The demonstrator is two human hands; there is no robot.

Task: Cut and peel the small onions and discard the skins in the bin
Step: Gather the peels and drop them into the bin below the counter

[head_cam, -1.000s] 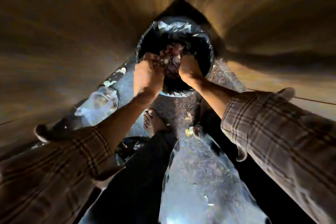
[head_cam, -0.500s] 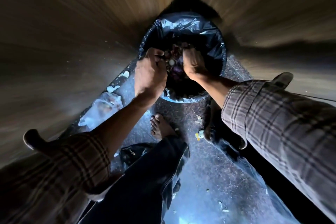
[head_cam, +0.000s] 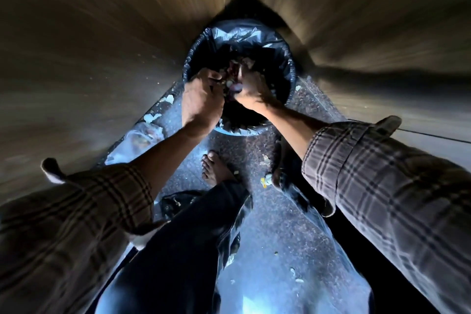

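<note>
Pressing closer over bin [head_cam: 285, 58], hands [head_cam: 204, 102]

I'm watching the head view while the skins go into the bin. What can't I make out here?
- Head view: fingertips of the left hand and right hand merge with the onion skins in deep shadow; whether skins remain in each grip is unclear.
- Inside of the bin: black liner and darkness hide how full it is.
- Scraps on the floor: too small to identify.
- Right foot: covered by the right forearm.
</note>
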